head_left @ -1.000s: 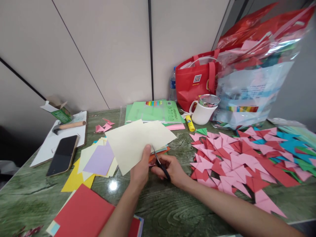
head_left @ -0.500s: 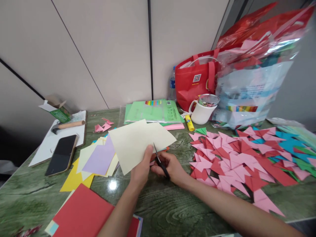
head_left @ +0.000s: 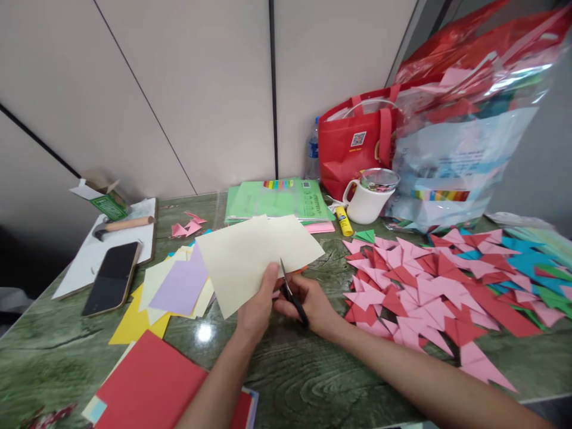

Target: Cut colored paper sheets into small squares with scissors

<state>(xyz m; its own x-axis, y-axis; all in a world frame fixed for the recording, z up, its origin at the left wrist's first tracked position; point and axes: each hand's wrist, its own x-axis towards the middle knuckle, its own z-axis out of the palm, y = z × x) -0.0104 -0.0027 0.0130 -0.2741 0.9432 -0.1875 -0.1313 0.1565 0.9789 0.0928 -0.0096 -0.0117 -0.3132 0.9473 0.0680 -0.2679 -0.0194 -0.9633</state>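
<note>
A cream sheet of paper (head_left: 241, 256) is pinched at its lower edge between the thumb and fingers of my left hand (head_left: 257, 304). My right hand (head_left: 308, 301) is closed round the black handles of a pair of scissors (head_left: 292, 298). Their blades point up and lie against the sheet, just right of my left thumb. A slit runs up through the paper from about there, and the part to its right (head_left: 297, 241) tilts away. Under the sheet an orange edge shows beside my right fingers.
Folded pink and red paper pieces (head_left: 415, 286) heap on the right. Left lie coloured sheets (head_left: 179, 289), red paper (head_left: 147, 381), a phone (head_left: 111, 277) and a hammer (head_left: 125, 225). Behind stand green paper packs (head_left: 277, 199), a glue stick (head_left: 344, 221), a white mug (head_left: 369, 205) and bags (head_left: 353, 149).
The right part of the cream sheet has shifted slightly right and up, spreading a little from the left part. Both hands keep their grips, almost unmoved.
</note>
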